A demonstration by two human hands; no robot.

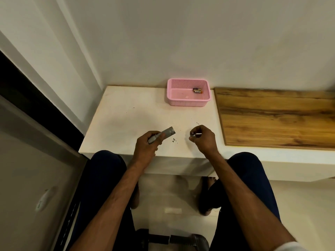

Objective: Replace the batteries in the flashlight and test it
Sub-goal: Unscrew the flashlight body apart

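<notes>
The left hand [145, 147] is wrapped round the grey metal flashlight body [161, 137]. The right hand [204, 139] pinches its small silver end cap [193, 134]. Best park the cap nearby, then reach for the batteries [197, 90] in the far pink plastic basket [188, 102].

Seated person seen from above: both forearms bare to the elbow, the left hand [145, 145] and right hand [204, 138] without rings, watch or gloves. Dark navy trousers [103, 171] cover both legs. A white sleeve edge [288, 248] shows at the right arm. Feet bare.
</notes>
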